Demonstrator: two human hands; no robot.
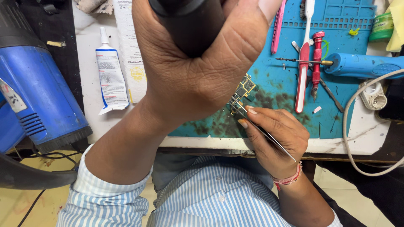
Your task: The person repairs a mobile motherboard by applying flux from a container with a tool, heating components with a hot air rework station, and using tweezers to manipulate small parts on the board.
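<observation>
Pinning circuit board [243, 90] beneath tweezers [261, 129] in right fingers [252, 122].

Free room and obstacles, bench [90, 122]:

- Left: heat gun [35, 92] fills the edge; glue tube [110, 75] lies beside it, a bare white strip between them.
- Centre: left hand [198, 63], raised with a dark tool [189, 21], blocks access from above to the circuit board [242, 92].
- Front centre: right hand [275, 138] with tweezers [261, 128] covers the mat's [273, 80] near edge.
- Right: toothbrush [304, 63], red screwdriver [316, 63] and blue tool [362, 65] lie close together; a stained open patch remains just left of them.
</observation>
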